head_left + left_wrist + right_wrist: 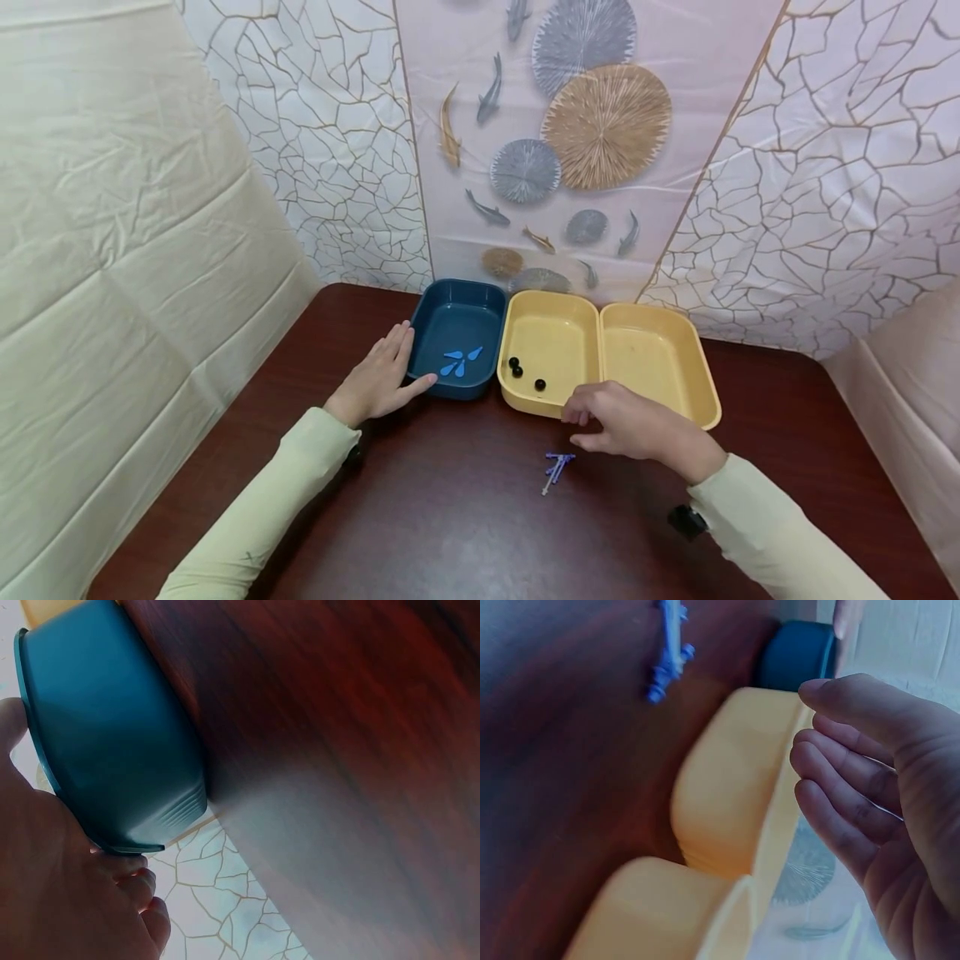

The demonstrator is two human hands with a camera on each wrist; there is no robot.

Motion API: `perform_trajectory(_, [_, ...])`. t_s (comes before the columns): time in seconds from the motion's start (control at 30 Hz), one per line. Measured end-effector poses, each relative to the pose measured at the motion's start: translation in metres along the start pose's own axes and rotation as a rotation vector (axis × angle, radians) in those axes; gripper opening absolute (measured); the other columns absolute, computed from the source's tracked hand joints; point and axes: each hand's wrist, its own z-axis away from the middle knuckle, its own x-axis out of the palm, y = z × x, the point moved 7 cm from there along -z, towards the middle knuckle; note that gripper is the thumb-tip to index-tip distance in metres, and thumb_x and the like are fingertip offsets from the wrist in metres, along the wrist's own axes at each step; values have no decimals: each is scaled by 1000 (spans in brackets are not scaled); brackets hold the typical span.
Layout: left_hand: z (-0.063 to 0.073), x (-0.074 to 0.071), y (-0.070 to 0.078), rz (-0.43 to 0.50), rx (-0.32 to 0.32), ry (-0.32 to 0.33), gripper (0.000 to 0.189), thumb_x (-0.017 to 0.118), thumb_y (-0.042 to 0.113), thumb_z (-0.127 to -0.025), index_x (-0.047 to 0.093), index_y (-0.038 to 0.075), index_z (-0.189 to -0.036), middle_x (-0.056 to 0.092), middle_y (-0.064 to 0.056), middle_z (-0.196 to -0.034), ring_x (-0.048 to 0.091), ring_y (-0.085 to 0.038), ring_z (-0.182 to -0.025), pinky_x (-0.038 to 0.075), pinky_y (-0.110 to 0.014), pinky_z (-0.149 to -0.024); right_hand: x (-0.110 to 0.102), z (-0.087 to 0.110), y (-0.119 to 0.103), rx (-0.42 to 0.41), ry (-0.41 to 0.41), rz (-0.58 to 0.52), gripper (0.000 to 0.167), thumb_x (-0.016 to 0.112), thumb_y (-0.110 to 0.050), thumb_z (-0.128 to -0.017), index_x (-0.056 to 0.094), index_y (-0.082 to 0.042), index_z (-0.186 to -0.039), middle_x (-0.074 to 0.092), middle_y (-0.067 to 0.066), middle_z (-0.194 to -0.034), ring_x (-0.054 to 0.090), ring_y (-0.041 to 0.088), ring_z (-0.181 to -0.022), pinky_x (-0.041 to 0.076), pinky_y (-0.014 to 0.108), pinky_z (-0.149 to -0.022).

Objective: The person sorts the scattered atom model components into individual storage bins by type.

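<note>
My left hand (378,377) rests with straight fingers along the left side of a dark blue bin (468,392), its thumb stretched over the front rim. In the bin lie several light blue teardrop-shaped pieces (447,369). Three small black balls (540,385) are in the middle yellow bin (528,403). My right hand (618,423) hovers near that bin's front right corner, fingers loosely bent; in the right wrist view nothing shows between thumb and fingertips. Just left of and below it, a small pile of purple stick-like pieces (557,468) lies on the table.
A second yellow bin (656,358) stands at the right, side by side with the middle one. All three bins line the back of the dark wooden table (450,517). Patterned cloth (810,208) hangs behind, and plain cloth (135,292) at the left.
</note>
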Motion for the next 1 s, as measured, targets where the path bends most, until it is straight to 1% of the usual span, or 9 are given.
perform_trajectory(0.1, [1,-2,1,2,1,-1,101,45,67,-104,11,-3,-168,8,-21,-178,13,-39,-166,18,-56,-134,11,5,-1,1,-13,-22,13,82,-9,-88,76,-7,-100,74,1,-94,68,10,-82,62,30,-73])
perform_trajectory(0.27, [2,-3,1,2,1,7,101,46,67,-104,11,-4,-168,9,-22,-178,14,-40,-166,19,-56,-133,27,12,-1,-13,-20,-44,15,82,-6,-86,76,-5,-99,74,4,-93,68,10,-81,60,25,-71])
perform_trajectory(0.47, [2,-3,2,5,4,7,101,46,67,-104,12,-4,-167,10,-21,-178,14,-39,-166,20,-57,-133,44,18,4,19,-33,-61,12,83,-7,-86,76,-9,-96,69,-2,-88,65,6,-79,55,18,-69])
perform_trajectory(0.57, [2,-3,3,5,4,8,101,46,66,-104,12,-4,-167,10,-22,-178,14,-40,-165,20,-57,-133,50,19,7,24,-27,-68,12,83,-7,-86,75,-10,-94,69,-3,-87,63,4,-78,55,17,-68])
perform_trajectory(0.77, [1,-2,3,-2,-1,5,101,45,67,-104,12,-3,-168,10,-21,-178,14,-39,-165,20,-56,-133,58,22,12,34,-16,-84,12,83,-6,-86,75,-12,-92,69,-5,-86,62,2,-77,55,19,-67])
perform_trajectory(1.0, [2,-2,3,-1,-4,7,101,45,67,-104,11,-3,-168,9,-21,-178,14,-40,-165,20,-57,-133,63,24,17,46,-26,-92,15,82,-5,-87,72,-16,-87,65,-8,-83,59,-1,-74,51,15,-64])
